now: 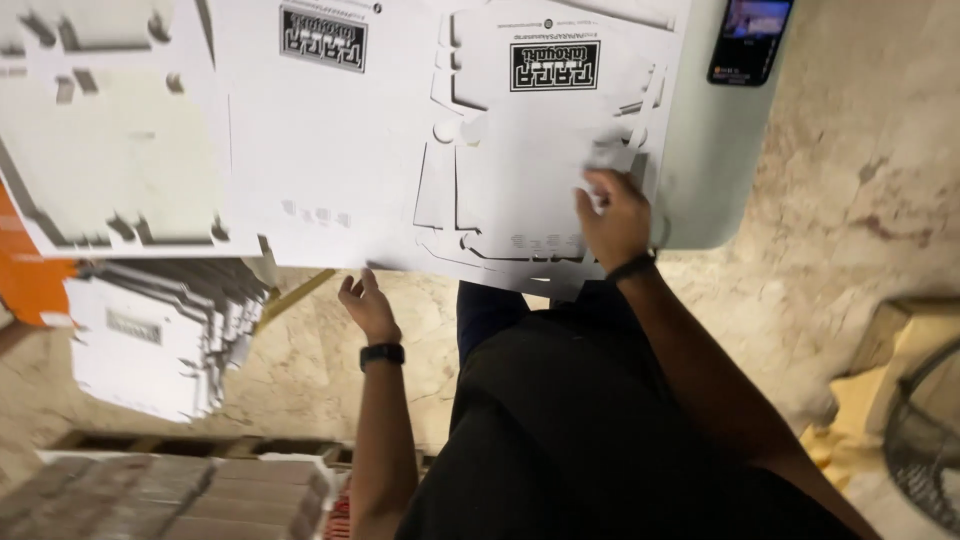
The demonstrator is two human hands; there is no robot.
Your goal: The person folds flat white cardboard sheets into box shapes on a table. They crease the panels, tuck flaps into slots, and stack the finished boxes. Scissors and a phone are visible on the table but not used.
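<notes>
Card sheet (pixel 545 150) at frame centre, on table (pixel 710 180).
My right hand (pixel 612 215) presses it, fingers spread; my left hand (pixel 368 305) pinches its lower edge.

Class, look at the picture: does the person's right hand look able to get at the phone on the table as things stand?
Probably yes. The right hand rests on a flat white card sheet, and the phone lies uncovered near the table edge, nothing between them.

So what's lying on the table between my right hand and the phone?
In the head view, only bare grey table separates the right hand, resting on the white die-cut sheet, from the phone.
</notes>
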